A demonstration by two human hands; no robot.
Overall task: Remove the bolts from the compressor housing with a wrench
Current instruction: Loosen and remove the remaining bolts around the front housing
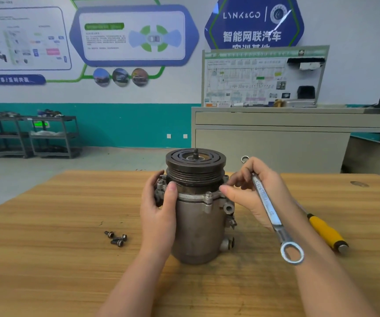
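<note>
A grey compressor [198, 227] stands upright on the wooden table [47, 259], its dark pulley [195, 164] on top. My left hand [159, 209] grips the housing's left side, thumb on the flange. My right hand [253, 191] holds a silver ring wrench [269, 209] across the palm while its thumb and forefinger pinch a bolt [224, 186] at the flange's right side. One bolt [208, 195] still stands in the front flange lug. Three removed bolts [116, 238] lie on the table left of the compressor.
A yellow-handled tool [327, 232] lies on the table right of my right hand. Beyond the table stand a grey cabinet [276, 138] with a display board and metal shelving racks [29, 136] at the far left.
</note>
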